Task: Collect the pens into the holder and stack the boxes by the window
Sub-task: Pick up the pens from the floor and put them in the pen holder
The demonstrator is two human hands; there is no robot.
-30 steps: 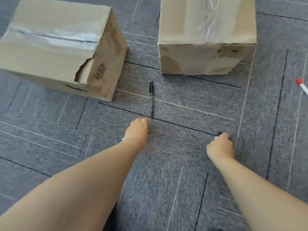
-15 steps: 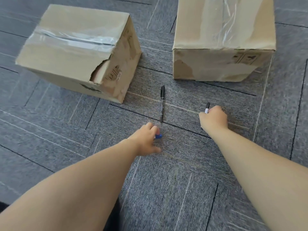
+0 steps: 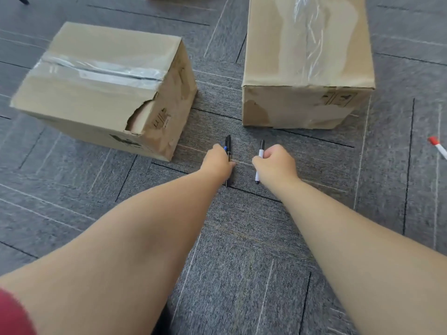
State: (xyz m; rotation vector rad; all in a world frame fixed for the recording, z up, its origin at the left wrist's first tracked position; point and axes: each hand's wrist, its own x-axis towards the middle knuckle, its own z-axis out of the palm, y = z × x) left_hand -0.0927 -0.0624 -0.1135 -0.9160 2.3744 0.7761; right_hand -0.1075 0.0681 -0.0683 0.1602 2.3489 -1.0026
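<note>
Fingers of the left hand close on a black pen lying before the torn box, a blue-capped pen apparently already tucked inside; the right hand grips a white marker. Crowding two pens into one fist could let one slip to the carpet. A red-capped marker, far right of that box, risks being overlooked.

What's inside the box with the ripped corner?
The torn box is taped shut on top. Through the rip only pale cardboard shows, an inner flap or layer. Whatever it holds stays covered, so nobody can tell from here.
</note>
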